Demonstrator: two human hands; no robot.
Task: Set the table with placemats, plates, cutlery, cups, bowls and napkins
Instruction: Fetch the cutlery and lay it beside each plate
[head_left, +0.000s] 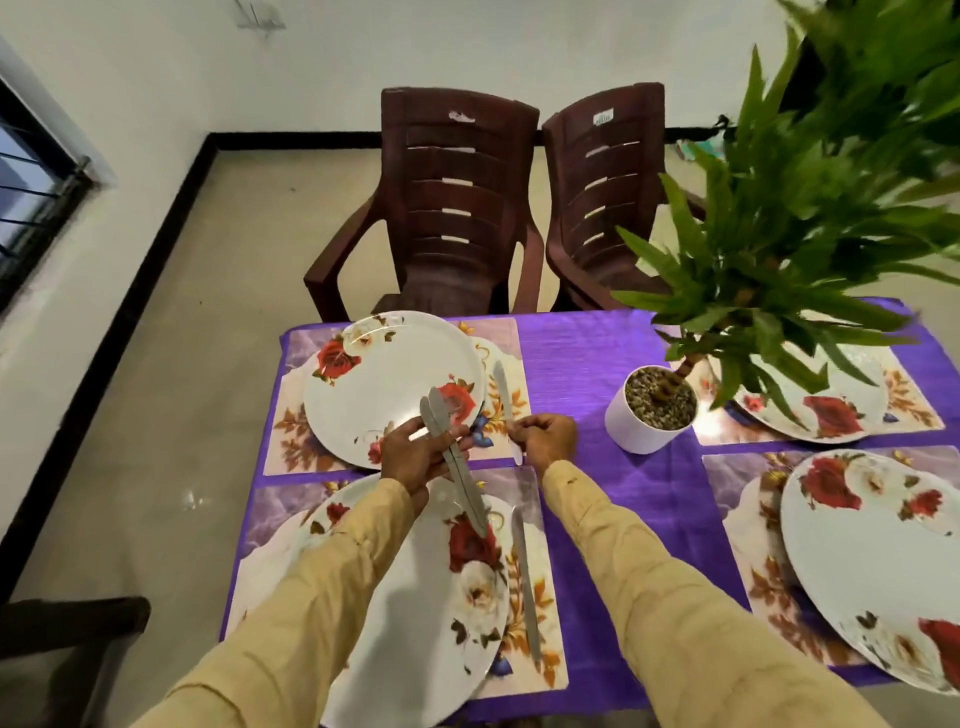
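Knives (470, 501): my left hand (415, 457) gripping two; my right hand (546, 439) pinching third knife (503, 389) handle, blade lying on placemat (500, 332) beside plate (384, 379).

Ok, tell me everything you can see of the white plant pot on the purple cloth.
The round white plant pot looks like smooth plastic or ceramic, plain-sided. It stands upright on the purple tablecloth, between the two far place settings. Brown-grey pebbles fill it to the rim; a brownish stem rises from them into long green leaves that overhang the far right flowered plate.
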